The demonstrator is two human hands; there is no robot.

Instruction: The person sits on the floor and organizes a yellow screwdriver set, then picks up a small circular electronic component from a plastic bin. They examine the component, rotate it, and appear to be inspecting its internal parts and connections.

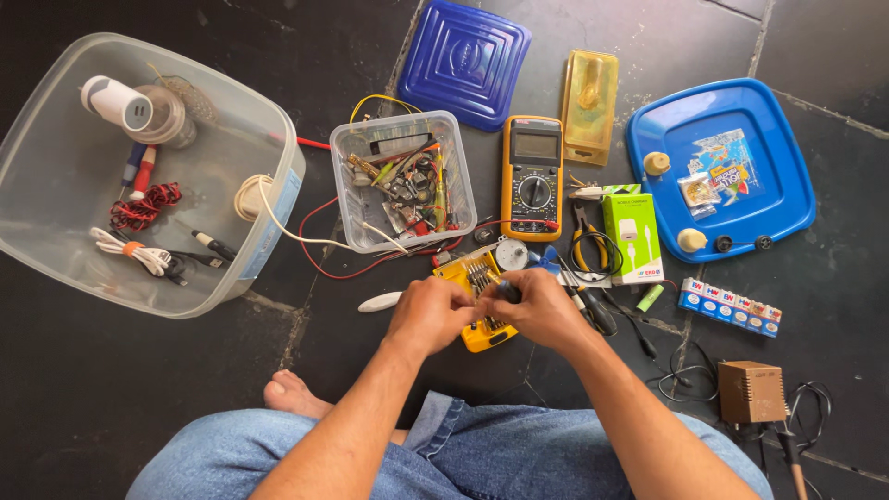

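My left hand [429, 313] and my right hand [540, 310] meet over a small yellow case of screwdriver bits [479, 335] on the dark floor. My right hand grips a small dark tool handle [507, 291]; the fingertips of my left hand pinch at its tip. Just beyond the case stands a yellow multimeter [532, 177] and a small clear tub of electronic parts and wires [403, 181].
A large clear bin [264, 236] with cables sits at left. Two blue lids [465, 60] [783, 185], a green-white box [632, 237], pliers [586, 246], a strip of batteries [729, 306] and a brown adapter [751, 391] lie around. My bare foot [292, 393] rests below.
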